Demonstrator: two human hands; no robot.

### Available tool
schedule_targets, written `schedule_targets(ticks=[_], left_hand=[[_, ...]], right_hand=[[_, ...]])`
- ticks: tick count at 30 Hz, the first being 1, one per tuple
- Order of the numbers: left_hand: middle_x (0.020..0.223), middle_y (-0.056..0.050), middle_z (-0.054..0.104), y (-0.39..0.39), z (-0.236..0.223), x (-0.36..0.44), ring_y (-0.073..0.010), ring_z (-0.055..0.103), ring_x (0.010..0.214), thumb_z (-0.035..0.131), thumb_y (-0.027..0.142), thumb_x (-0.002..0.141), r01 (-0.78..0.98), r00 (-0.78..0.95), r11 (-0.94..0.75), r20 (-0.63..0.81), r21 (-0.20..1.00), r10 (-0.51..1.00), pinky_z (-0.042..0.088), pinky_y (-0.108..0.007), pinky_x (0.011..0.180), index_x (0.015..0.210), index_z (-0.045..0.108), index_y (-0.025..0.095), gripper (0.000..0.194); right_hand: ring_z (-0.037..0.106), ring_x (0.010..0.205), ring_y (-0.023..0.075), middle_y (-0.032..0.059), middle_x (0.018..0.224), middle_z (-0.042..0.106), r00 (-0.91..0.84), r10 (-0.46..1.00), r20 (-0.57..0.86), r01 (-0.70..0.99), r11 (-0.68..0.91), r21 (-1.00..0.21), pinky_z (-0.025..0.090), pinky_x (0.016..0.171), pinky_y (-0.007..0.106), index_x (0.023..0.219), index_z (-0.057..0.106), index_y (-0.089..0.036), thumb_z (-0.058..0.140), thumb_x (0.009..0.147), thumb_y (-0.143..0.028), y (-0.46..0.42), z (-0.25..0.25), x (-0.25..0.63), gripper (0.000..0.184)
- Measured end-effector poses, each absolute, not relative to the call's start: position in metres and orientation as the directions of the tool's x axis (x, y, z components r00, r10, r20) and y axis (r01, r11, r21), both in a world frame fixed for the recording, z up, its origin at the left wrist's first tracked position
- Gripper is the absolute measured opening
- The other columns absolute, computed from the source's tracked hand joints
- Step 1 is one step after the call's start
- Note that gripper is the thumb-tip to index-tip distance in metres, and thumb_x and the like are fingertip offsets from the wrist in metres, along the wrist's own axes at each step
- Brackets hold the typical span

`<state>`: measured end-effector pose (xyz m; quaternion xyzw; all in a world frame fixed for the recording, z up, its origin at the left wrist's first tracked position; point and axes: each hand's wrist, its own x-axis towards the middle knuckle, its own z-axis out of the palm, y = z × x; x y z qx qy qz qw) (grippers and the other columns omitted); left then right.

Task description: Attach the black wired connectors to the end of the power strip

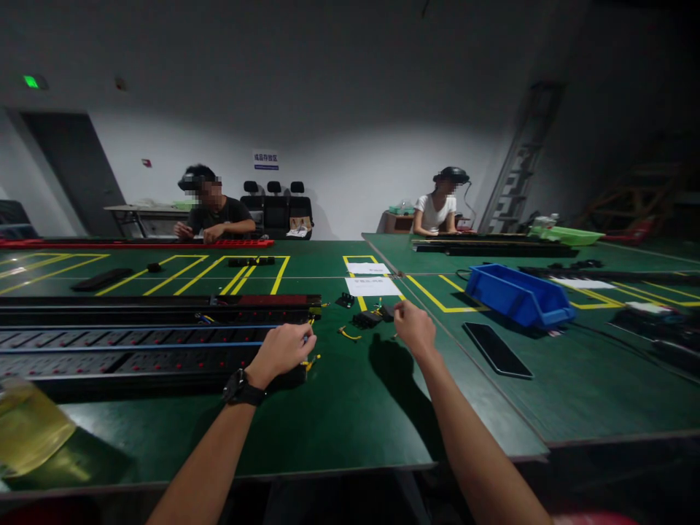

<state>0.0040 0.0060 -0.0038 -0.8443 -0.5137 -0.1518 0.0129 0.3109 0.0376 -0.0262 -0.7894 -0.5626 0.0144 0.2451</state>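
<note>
A dim room with a pale wall (350, 197) surrounds a green table (350, 430) marked with yellow tape (281, 275), where a blue bin (500, 300) and a phone (497, 350) lie off to the right. The long black strip (180, 361), dotted red, lies on the left half of the table, reaching leftward from the left hand (281, 351), which is over its right end and much the nearer; the right hand (416, 329) is well apart, just beside a cluster of small black parts (366, 319). The strip's long axis runs from side to side, roughly parallel to the table's near edge, with the end that carries yellow wires (313, 362) pointing right, towards the right hand's side. Both hands have their fingers curled inward, but whether either pinches anything I cannot tell, since the fingertips are blurred or hidden
</note>
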Motion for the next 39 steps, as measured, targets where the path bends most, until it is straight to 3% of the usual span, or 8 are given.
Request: schedule_targets(ticks=[3,8,14,19,23,26,30,39], left_hand=[[0.078,-0.004,0.071,0.007,-0.003,0.003,-0.0175,0.064,0.07,0.044,0.034,0.098,0.863,0.436,-0.485,0.273,0.143,0.857,0.033,-0.025,0.062,0.089,0.068,0.021,0.029],[0.077,-0.003,0.07,0.007,-0.002,0.002,-0.0158,0.063,0.068,0.045,0.037,0.098,0.866,0.407,-0.457,0.245,0.202,0.88,0.032,-0.025,0.061,0.089,0.069,0.02,0.03],[0.075,-0.002,0.069,0.01,-0.003,0.001,-0.0155,0.063,0.067,0.047,0.041,0.096,0.856,0.389,-0.441,0.227,0.269,0.893,0.031,-0.025,0.059,0.088,0.07,0.021,0.032],[0.074,-0.002,0.07,0.013,-0.005,-0.003,-0.0154,0.061,0.066,0.049,0.043,0.095,0.818,0.399,-0.468,0.255,0.334,0.881,0.032,-0.025,0.059,0.085,0.07,0.021,0.032],[0.076,-0.003,0.071,0.016,-0.006,-0.006,-0.0157,0.062,0.067,0.049,0.043,0.095,0.779,0.388,-0.481,0.293,0.402,0.874,0.036,-0.025,0.06,0.084,0.071,0.02,0.034],[0.078,-0.003,0.072,0.016,-0.006,-0.005,-0.0164,0.063,0.069,0.051,0.044,0.094,0.755,0.406,-0.494,0.283,0.431,0.869,0.038,-0.025,0.061,0.086,0.071,0.02,0.032],[0.084,-0.003,0.075,0.013,-0.006,-0.003,-0.0172,0.065,0.075,0.057,0.049,0.09,0.682,0.469,-0.537,0.267,0.496,0.842,0.042,-0.025,0.065,0.092,0.072,0.02,0.033],[0.082,-0.002,0.074,0.016,-0.009,-0.003,-0.0158,0.066,0.074,0.065,0.048,0.086,0.581,0.55,-0.536,0.19,0.612,0.813,0.045,-0.023,0.065,0.092,0.073,0.019,0.03]], right_hand=[[0.069,0.096,0.0278,0.0156,0.108,0.073,0.402,0.894,0.199,0.869,-0.304,-0.39,0.046,0.078,0.035,0.117,0.072,-0.023,0.046,0.097,-0.031,0.037,-0.026,0.332,0.034],[0.068,0.096,0.0275,0.017,0.107,0.072,0.249,0.969,0.003,0.902,-0.231,-0.366,0.043,0.074,0.032,0.108,0.075,-0.018,0.059,0.09,-0.029,0.039,-0.037,0.339,0.026],[0.069,0.086,0.024,0.0149,0.093,0.074,0.07,0.995,0.068,0.928,-0.04,-0.369,0.04,0.068,0.027,0.092,0.077,-0.015,0.062,0.083,-0.017,0.046,-0.052,0.316,0.017],[0.067,0.077,0.021,0.0083,0.083,0.073,-0.013,0.996,0.087,0.885,0.052,-0.463,0.04,0.063,0.025,0.095,0.078,-0.018,0.069,0.075,-0.021,0.047,-0.053,0.307,0.022],[0.06,0.059,0.0154,0.0043,0.063,0.066,-0.111,0.992,0.052,0.683,0.114,-0.721,0.04,0.055,0.025,0.079,0.075,-0.014,0.063,0.077,-0.023,0.046,-0.049,0.297,0.015],[0.055,0.052,0.0123,0.0005,0.058,0.062,-0.184,0.981,0.064,0.309,0.12,-0.943,0.041,0.052,0.023,0.073,0.067,-0.016,0.065,0.076,-0.03,0.042,-0.049,0.275,0.015],[0.061,0.06,0.0119,0.0012,0.069,0.068,-0.266,0.959,0.097,-0.111,0.07,-0.991,0.047,0.059,0.023,0.08,0.066,-0.016,0.078,0.069,-0.039,0.03,-0.057,0.233,0.028],[0.067,0.06,0.0149,0.0012,0.072,0.07,-0.319,0.948,0.026,-0.068,0.005,-0.998,0.042,0.048,0.02,0.089,0.066,-0.016,0.08,0.068,-0.044,0.012,-0.066,0.2,0.037]])
